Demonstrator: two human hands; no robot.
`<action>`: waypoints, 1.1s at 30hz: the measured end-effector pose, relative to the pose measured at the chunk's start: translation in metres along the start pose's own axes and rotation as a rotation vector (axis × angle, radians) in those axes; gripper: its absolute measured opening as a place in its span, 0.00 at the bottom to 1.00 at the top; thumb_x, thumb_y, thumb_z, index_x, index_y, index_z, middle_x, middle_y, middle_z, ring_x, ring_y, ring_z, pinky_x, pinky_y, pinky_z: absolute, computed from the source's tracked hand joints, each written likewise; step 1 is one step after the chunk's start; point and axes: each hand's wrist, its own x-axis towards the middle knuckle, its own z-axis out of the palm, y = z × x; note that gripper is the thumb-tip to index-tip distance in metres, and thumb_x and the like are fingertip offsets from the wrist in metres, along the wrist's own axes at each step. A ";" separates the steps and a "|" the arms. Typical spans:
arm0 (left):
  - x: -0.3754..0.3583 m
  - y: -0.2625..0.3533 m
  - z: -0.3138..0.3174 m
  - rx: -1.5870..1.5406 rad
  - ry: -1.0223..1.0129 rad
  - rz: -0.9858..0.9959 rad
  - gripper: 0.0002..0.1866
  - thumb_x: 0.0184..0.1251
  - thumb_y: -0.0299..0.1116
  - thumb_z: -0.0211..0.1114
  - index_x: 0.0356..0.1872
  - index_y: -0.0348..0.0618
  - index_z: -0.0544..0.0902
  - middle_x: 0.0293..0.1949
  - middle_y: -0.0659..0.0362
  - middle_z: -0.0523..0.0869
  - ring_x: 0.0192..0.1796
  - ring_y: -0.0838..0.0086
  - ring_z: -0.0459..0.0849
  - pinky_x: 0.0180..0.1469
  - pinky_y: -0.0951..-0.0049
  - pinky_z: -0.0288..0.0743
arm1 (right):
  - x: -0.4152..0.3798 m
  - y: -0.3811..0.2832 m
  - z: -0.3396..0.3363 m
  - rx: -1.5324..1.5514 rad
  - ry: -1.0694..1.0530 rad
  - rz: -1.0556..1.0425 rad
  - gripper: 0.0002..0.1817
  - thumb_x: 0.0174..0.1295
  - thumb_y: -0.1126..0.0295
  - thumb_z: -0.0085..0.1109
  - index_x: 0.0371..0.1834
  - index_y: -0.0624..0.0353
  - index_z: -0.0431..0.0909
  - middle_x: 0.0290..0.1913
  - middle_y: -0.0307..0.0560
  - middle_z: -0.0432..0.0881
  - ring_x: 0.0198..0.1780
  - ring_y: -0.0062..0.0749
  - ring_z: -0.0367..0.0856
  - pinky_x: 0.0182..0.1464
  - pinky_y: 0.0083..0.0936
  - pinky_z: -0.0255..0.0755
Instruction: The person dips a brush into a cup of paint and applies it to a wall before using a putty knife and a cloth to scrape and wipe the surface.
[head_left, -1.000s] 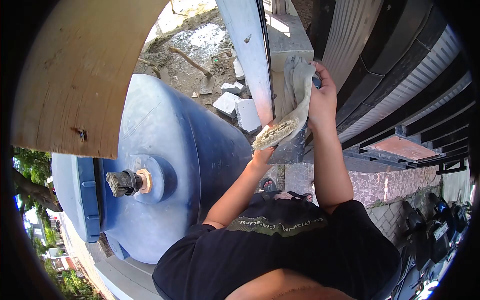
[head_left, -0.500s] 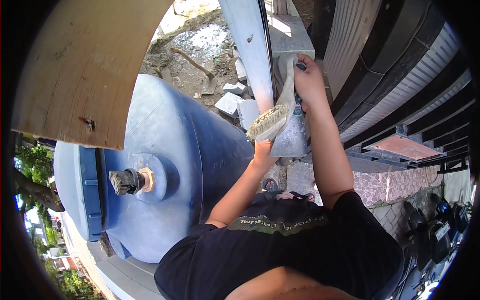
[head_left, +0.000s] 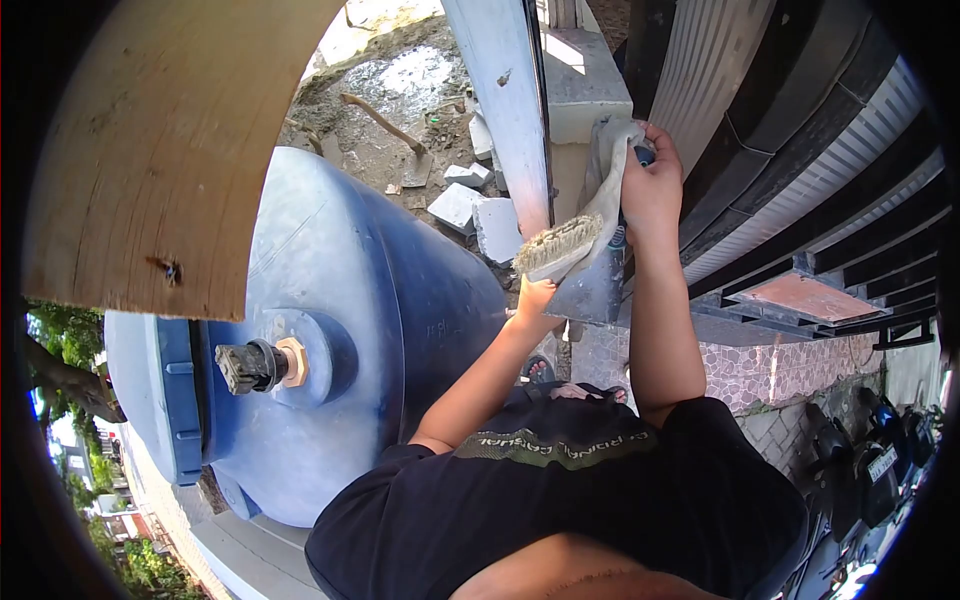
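My left hand (head_left: 537, 298) is closed at the lower edge of a brush (head_left: 560, 247) with pale, dirty bristles. A grey, mortar-smeared piece (head_left: 605, 185) runs from behind the bristles up to my right hand (head_left: 653, 182); whether it is cloth or handle is unclear. The fingers of my right hand wrap round the dark teal handle of a trowel and the upper end of the grey piece. Below the brush, the trowel's wide metal blade (head_left: 588, 292) hangs, partly covered by the brush and my left hand.
A large blue tank (head_left: 430, 270) with a valve (head_left: 250, 367) stands left. A wooden board (head_left: 160, 150) covers the upper left. A pale post (head_left: 500, 90) rises ahead, near broken blocks (head_left: 457, 207) and a hoe (head_left: 385, 125). Dark metal slats (head_left: 760, 130) line the right.
My right hand has moved right and slightly down, with the trowel and the grey piece. The brush and my left hand have shifted a little to the right.
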 end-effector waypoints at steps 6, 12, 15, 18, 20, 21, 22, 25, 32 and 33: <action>0.016 0.015 0.005 -0.035 0.008 -0.008 0.19 0.49 0.24 0.66 0.46 0.36 0.79 0.45 0.56 0.81 0.47 0.69 0.79 0.50 0.72 0.71 | 0.016 -0.010 0.006 -0.011 -0.011 -0.034 0.15 0.53 0.74 0.56 0.45 0.66 0.72 0.35 0.50 0.80 0.35 0.26 0.77 0.39 0.21 0.70; 0.017 0.016 -0.005 0.194 0.031 0.174 0.18 0.49 0.24 0.67 0.45 0.39 0.79 0.43 0.55 0.81 0.44 0.67 0.80 0.48 0.72 0.72 | -0.011 -0.036 -0.003 0.207 -0.098 -0.181 0.16 0.53 0.76 0.54 0.46 0.67 0.71 0.39 0.47 0.78 0.41 0.25 0.75 0.45 0.19 0.67; 0.000 0.016 -0.003 0.440 0.026 0.328 0.17 0.48 0.26 0.68 0.43 0.41 0.79 0.41 0.55 0.81 0.43 0.65 0.80 0.45 0.71 0.73 | -0.031 -0.023 -0.028 0.243 -0.139 -0.196 0.16 0.54 0.77 0.54 0.47 0.65 0.70 0.46 0.45 0.75 0.47 0.24 0.72 0.50 0.18 0.65; -0.018 0.006 -0.002 0.383 -0.024 0.254 0.19 0.45 0.32 0.71 0.42 0.43 0.80 0.40 0.56 0.81 0.41 0.64 0.80 0.46 0.69 0.72 | -0.044 -0.005 -0.052 0.655 -0.315 -0.023 0.19 0.55 0.78 0.54 0.51 0.61 0.66 0.46 0.45 0.76 0.47 0.26 0.76 0.50 0.22 0.71; -0.027 0.007 -0.003 0.394 -0.078 0.206 0.19 0.45 0.33 0.71 0.41 0.43 0.80 0.39 0.57 0.81 0.41 0.64 0.80 0.48 0.68 0.71 | -0.055 -0.006 -0.062 0.742 -0.331 0.022 0.19 0.57 0.70 0.54 0.51 0.62 0.64 0.41 0.47 0.77 0.35 0.23 0.78 0.36 0.16 0.74; -0.032 0.008 -0.006 0.421 -0.118 0.164 0.19 0.45 0.34 0.70 0.41 0.43 0.80 0.38 0.58 0.81 0.41 0.65 0.80 0.49 0.67 0.71 | -0.059 -0.004 -0.069 0.782 -0.372 0.059 0.19 0.58 0.68 0.53 0.50 0.62 0.63 0.39 0.48 0.77 0.30 0.22 0.78 0.30 0.14 0.74; -0.036 0.001 -0.011 0.525 -0.194 0.276 0.24 0.46 0.29 0.73 0.45 0.37 0.73 0.38 0.57 0.79 0.41 0.72 0.78 0.46 0.71 0.72 | -0.063 -0.004 -0.074 0.772 -0.359 0.069 0.19 0.58 0.68 0.53 0.50 0.62 0.63 0.39 0.48 0.77 0.30 0.22 0.78 0.30 0.14 0.74; -0.045 0.001 -0.009 0.451 -0.229 0.254 0.26 0.44 0.32 0.74 0.46 0.37 0.72 0.38 0.58 0.79 0.40 0.73 0.78 0.46 0.71 0.72 | -0.071 -0.002 -0.089 0.786 -0.341 0.063 0.21 0.58 0.65 0.52 0.51 0.62 0.60 0.36 0.50 0.77 0.23 0.21 0.76 0.22 0.13 0.71; -0.049 0.003 0.014 -0.159 -0.282 0.045 0.48 0.34 0.32 0.78 0.61 0.34 0.60 0.58 0.52 0.67 0.56 0.70 0.71 0.55 0.70 0.67 | -0.071 0.012 -0.128 0.956 -0.519 0.077 0.19 0.56 0.71 0.52 0.50 0.62 0.63 0.45 0.49 0.75 0.45 0.28 0.76 0.45 0.21 0.72; -0.047 0.011 0.022 -0.432 -0.279 -0.120 0.51 0.32 0.33 0.79 0.62 0.34 0.59 0.59 0.51 0.66 0.58 0.69 0.70 0.56 0.68 0.66 | -0.071 0.012 -0.131 1.019 -0.556 0.051 0.21 0.53 0.71 0.55 0.50 0.62 0.62 0.45 0.50 0.75 0.45 0.29 0.76 0.46 0.22 0.72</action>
